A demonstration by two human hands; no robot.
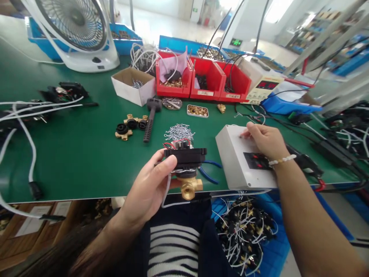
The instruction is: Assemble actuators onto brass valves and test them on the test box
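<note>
My left hand [151, 182] is closed round a black valve actuator [186, 157] with a brass valve body [188, 187] under it, held over the table's front edge. Red wires show on its top and a white cable hangs from it. My right hand [263, 140] rests at a grey control box [236, 161], thumb and fingertips pinched at a small switch on its top face. Beyond the actuator lies a pile of metal clips [180, 132]. Blue-handled pliers [210, 171] are partly hidden behind the actuator.
A black mallet [151, 119] and brass fittings [123, 132] lie left of the clips. Behind stand a white carton [134, 86], red bins [174, 90], a power supply [262, 82] and a fan [75, 34]. A blue crate [281, 238] of wired parts sits below the edge.
</note>
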